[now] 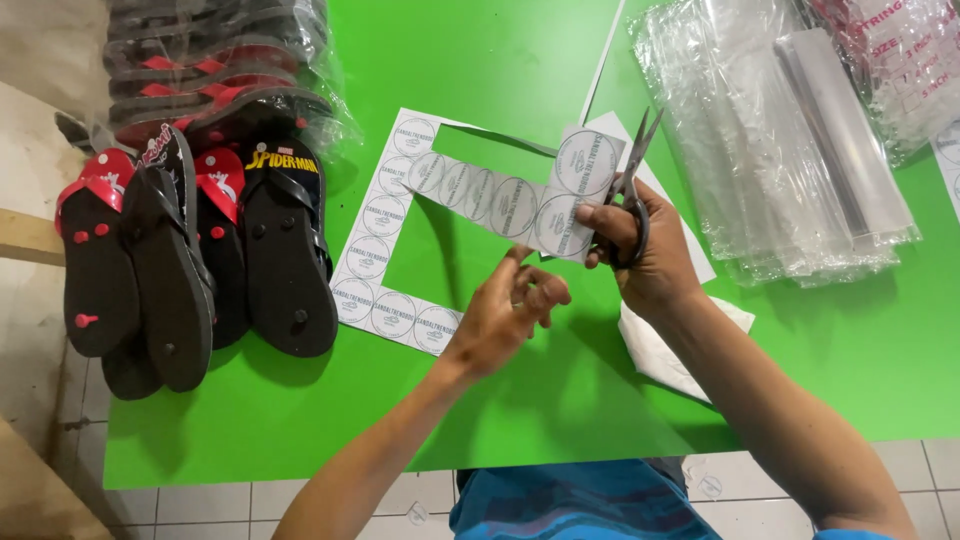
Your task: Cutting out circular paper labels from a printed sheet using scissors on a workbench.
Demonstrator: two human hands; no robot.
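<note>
Two bare forearms and hands, the left hand [510, 310] and right hand [640, 250], with no rings, watch or sleeves visible. At the near edge, blue clothing with lighter streaks covers the person's body.

Matt paper sticker sheet [385, 215] – metal scissors [632, 175] (black plastic grips), glossy clear plastic bags [790, 150]

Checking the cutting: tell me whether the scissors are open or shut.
Open. The scissors in the right hand show two blades spread apart in a narrow V at the tips, beside the edge of the sticker sheet.
</note>
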